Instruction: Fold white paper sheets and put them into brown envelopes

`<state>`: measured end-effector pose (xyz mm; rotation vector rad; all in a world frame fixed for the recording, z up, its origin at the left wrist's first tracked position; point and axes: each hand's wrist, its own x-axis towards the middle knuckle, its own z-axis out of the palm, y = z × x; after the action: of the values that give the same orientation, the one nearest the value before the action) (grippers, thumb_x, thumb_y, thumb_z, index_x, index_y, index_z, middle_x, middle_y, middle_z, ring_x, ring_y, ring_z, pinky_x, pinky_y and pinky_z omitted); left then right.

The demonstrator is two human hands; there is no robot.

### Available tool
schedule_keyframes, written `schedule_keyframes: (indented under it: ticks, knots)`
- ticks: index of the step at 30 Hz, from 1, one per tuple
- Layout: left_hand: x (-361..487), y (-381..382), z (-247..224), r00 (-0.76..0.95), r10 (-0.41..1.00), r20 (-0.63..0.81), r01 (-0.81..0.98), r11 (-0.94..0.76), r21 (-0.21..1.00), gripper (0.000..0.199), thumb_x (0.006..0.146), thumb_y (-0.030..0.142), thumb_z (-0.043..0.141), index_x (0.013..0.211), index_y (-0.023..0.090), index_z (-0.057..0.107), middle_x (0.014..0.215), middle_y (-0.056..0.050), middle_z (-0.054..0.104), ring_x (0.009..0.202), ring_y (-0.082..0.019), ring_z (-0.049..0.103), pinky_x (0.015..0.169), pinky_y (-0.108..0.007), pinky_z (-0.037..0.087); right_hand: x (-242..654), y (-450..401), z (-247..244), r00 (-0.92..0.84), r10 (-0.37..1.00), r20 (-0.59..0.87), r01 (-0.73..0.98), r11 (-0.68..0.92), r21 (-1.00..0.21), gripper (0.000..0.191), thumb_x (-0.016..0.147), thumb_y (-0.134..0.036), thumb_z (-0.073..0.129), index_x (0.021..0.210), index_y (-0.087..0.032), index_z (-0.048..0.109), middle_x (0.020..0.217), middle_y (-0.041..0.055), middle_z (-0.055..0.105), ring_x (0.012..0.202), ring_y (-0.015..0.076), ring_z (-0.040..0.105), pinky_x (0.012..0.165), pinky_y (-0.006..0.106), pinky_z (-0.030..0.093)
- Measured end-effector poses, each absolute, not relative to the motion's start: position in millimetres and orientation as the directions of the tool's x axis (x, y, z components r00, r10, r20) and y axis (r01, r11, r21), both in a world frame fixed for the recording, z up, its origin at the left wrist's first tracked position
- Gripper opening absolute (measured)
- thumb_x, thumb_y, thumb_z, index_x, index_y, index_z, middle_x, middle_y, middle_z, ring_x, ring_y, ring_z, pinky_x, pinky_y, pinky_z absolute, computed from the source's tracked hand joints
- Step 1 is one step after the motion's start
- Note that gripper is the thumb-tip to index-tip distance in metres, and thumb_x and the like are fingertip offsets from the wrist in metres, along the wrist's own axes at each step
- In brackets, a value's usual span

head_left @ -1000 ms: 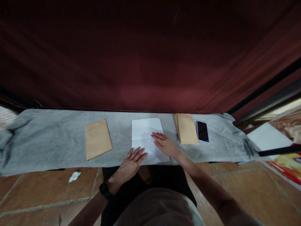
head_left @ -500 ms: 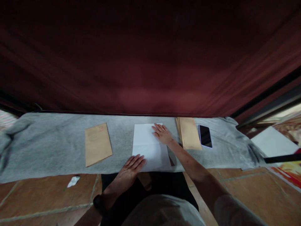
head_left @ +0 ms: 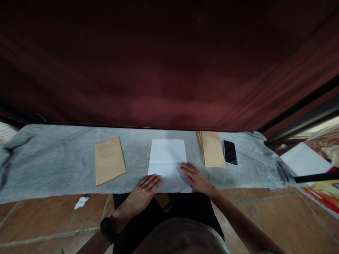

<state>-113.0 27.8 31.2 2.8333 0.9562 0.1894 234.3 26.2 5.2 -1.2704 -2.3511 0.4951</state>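
A white sheet of paper (head_left: pixel 168 151) with a crease across its middle lies flat on the grey cloth in front of me. My left hand (head_left: pixel 145 188) rests with fingers stretched out over the paper's lower left edge. On the paper's right edge, near the crease, my right hand (head_left: pixel 195 177) lies flat with its fingers extended. To the left lies a single brown envelope (head_left: pixel 109 161) with a small red mark in its upper corner. A stack of brown envelopes (head_left: pixel 213 150) lies to the right of the paper.
A phone (head_left: pixel 230 152) lies right of the envelope stack. The grey cloth (head_left: pixel 60 158) covers the long narrow surface, backed by a dark red curtain (head_left: pixel 169 88). A crumpled white scrap (head_left: pixel 81 202) is on the tiled floor. White board-like sheet (head_left: pixel 305 159) stands at far right.
My right hand has slid from the paper's upper right corner down its right edge towards me. My left hand stays at the lower left edge.
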Motion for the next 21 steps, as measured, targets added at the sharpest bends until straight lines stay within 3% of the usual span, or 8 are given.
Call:
schedule_keyframes:
  ticks: [6, 9, 12, 15, 18, 21]
  knots:
    - [-106.3, 30.3, 44.8, 0.777, 0.629, 0.038, 0.6, -0.757, 0.26, 0.049, 0.099, 0.017, 0.045, 0.147, 0.025, 0.05, 0.15, -0.007, 0.056, 0.138, -0.022, 0.052, 0.116, -0.043, 0.043, 247.6, -15.0, 10.2, -0.492, 0.854, 0.167, 0.673, 0.495, -0.55, 0.085, 0.08, -0.005, 0.048, 0.159, -0.028, 0.029, 0.163, 0.0029, 0.036, 0.151, 0.0195, 0.033, 0.126, 0.049, 0.028]
    - [-108.0, 31.8, 54.0, 0.774, 0.633, 0.013, 0.597, -0.737, 0.317, 0.045, 0.1, 0.024, 0.049, 0.145, 0.026, 0.054, 0.149, -0.006, 0.057, 0.138, -0.022, 0.052, 0.116, -0.041, 0.042, 239.5, -10.6, 11.0, -0.512, 0.843, 0.167, 0.696, 0.52, -0.495, 0.081, 0.08, -0.012, 0.057, 0.157, -0.028, 0.035, 0.165, 0.004, 0.033, 0.151, 0.0226, 0.031, 0.127, 0.052, 0.024]
    - [-108.4, 39.7, 61.7, 0.776, 0.629, -0.042, 0.594, -0.706, 0.385, 0.046, 0.098, 0.043, 0.056, 0.142, 0.029, 0.058, 0.148, -0.005, 0.057, 0.138, -0.024, 0.052, 0.116, -0.042, 0.042, 232.1, -5.1, 8.3, -0.588, 0.799, 0.126, 0.7, 0.581, -0.414, 0.075, 0.082, -0.015, 0.062, 0.153, -0.028, 0.043, 0.164, 0.0041, 0.035, 0.151, 0.0232, 0.031, 0.127, 0.05, 0.022]
    - [-92.2, 62.1, 62.8, 0.772, 0.635, -0.04, 0.581, -0.678, 0.45, 0.047, 0.103, 0.049, 0.044, 0.145, 0.03, 0.054, 0.149, -0.004, 0.056, 0.138, -0.02, 0.053, 0.116, -0.037, 0.041, 229.7, -4.8, 3.9, -0.637, 0.768, 0.075, 0.701, 0.617, -0.357, 0.077, 0.081, -0.014, 0.062, 0.154, -0.026, 0.042, 0.164, 0.0053, 0.034, 0.151, 0.023, 0.032, 0.127, 0.047, 0.021]
    - [-50.9, 96.3, 53.0, 0.763, 0.642, 0.078, 0.553, -0.71, 0.435, 0.05, 0.105, 0.047, 0.037, 0.149, 0.027, 0.05, 0.159, -0.005, 0.044, 0.148, -0.019, 0.038, 0.123, -0.04, 0.03, 230.2, -6.7, 1.7, -0.644, 0.762, 0.071, 0.704, 0.626, -0.336, 0.077, 0.083, -0.02, 0.065, 0.155, -0.024, 0.04, 0.164, 0.0079, 0.034, 0.151, 0.0247, 0.033, 0.127, 0.048, 0.021]
    - [2.5, 129.6, 35.1, 0.791, 0.603, 0.103, 0.536, -0.765, 0.357, 0.05, 0.106, 0.045, 0.035, 0.149, 0.024, 0.049, 0.162, -0.007, 0.039, 0.152, -0.02, 0.031, 0.126, -0.043, 0.023, 230.5, -7.1, 1.7, -0.647, 0.754, 0.114, 0.687, 0.641, -0.344, 0.069, 0.089, -0.036, 0.064, 0.154, -0.023, 0.043, 0.161, 0.0099, 0.039, 0.149, 0.0262, 0.037, 0.126, 0.049, 0.023]
